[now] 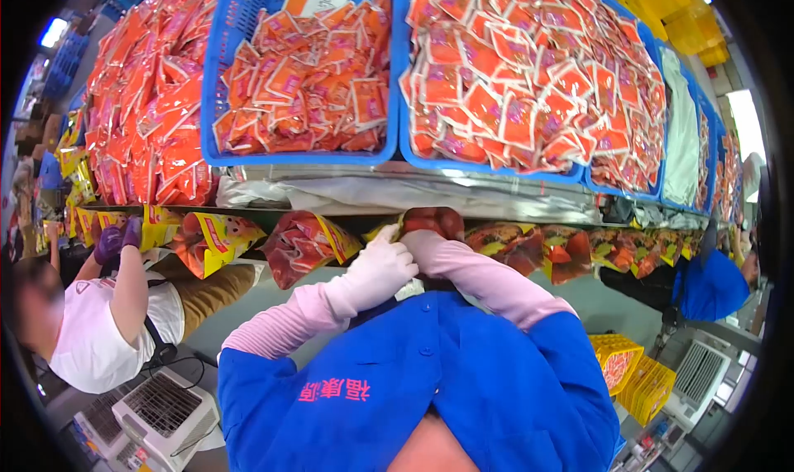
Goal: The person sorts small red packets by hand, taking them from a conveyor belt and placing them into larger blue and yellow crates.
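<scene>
My left hand (376, 269), in a white glove, has its fingers curled at the yellow edge of a red-and-yellow pouch (433, 221), and appears to grip that edge. My right hand is mostly hidden at the same pouch; its pink sleeve (475, 265) reaches in from the right, and its fingers do not show. Another red pouch with a yellow edge (302, 244) lies just left of my hands in the row along the ledge. To the right, a similar red-brown pouch (506, 249) follows.
Blue crates (399, 75) heaped with small red packets (529, 75) stand ahead, beyond the ledge. On the left, a co-worker in a white shirt (103, 335) holds purple gloves (112, 242) at the pouch row. Another person in blue (713, 282) is at right, near yellow crates (645, 389).
</scene>
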A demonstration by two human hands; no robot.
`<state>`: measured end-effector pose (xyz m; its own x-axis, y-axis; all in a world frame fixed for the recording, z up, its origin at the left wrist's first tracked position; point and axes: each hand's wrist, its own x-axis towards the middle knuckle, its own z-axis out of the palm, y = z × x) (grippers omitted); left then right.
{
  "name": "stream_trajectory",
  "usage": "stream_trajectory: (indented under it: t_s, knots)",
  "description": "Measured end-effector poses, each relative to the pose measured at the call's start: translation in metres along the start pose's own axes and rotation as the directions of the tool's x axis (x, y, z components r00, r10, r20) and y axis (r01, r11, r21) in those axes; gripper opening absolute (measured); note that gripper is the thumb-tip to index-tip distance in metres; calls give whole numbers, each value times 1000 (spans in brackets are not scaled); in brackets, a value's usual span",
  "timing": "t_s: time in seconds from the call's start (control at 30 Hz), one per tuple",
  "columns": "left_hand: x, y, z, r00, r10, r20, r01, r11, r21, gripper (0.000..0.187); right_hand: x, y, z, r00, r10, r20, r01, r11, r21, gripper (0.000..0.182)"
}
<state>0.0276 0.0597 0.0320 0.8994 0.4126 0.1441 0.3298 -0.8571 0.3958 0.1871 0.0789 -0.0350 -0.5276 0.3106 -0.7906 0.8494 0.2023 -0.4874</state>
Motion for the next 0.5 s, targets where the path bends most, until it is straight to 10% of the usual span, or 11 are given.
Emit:
stream_trajectory:
  t_s: [0.07, 0.13, 0.2, 0.3, 0.47, 0.5]
  knots:
    - [4, -28, -41, 978, -123, -167, 68, 951, -302, 13, -74, -25, -53, 983, -27, -179, 42, 996, 79, 23]
    - [10, -83, -61, 901, -271, -340, 242, 962, -124, 14, -101, -20, -102, 858, -35, -513, -2, 997, -72, 23]
    - [32, -149, -59, 786, -394, -476, 435, 900, -26, 22, -105, 6, -145, 435, 28, -900, -19, 1000, 22, 40]
    - [81, -232, -21, 778, -535, -329, 616, 753, 233, 56, -22, 91, -175, 246, -57, -968, -217, 970, -112, 68]
    - [107, -295, 46, 694, -716, 69, 658, 671, 341, 33, -27, 95, -155, 401, 143, -905, -209, 976, 62, 27]
    - [92, -280, 31, 738, -673, -54, 673, 727, 133, 26, -37, 93, -152, 381, 159, -911, -128, 985, 118, 23]
